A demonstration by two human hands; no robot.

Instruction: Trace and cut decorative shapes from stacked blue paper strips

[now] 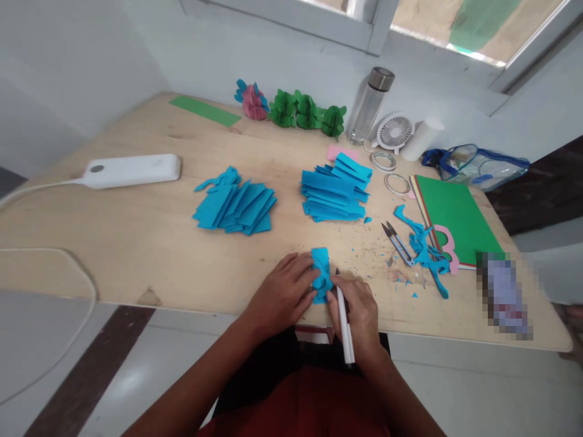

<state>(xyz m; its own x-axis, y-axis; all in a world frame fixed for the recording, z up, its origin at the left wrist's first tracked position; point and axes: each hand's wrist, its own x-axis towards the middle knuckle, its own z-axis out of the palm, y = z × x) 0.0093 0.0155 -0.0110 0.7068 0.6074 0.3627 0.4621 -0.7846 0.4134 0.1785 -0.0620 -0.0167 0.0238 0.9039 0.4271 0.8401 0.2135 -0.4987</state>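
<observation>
Blue paper strip (pixel 320 258) under two hands at the near edge of the bench (pixel 150 243)

The strip lies flat on the bench, and on it is a twisted blue piece (pixel 322 279), partly hidden by fingers. The left hand (pixel 285 291) has its fingers a little parted, with fingertips on the strip's left side, perhaps for keeping it steady; whether they pinch, I cannot tell. The right hand (pixel 357 309) is closed around a white pen (pixel 345 334), dark tip toward the far side. Its fingertips touch the strip's right side, so the pen is probably tucked there to free them.

Beyond are the left stack (pixel 246 207) and the right stack (pixel 332 193) of blue paper, placed apart, it seems, for keeping them separate. The snips (pixel 399 247) lie beside blue scraps (pixel 426 252), maybe for easy reach.
</observation>
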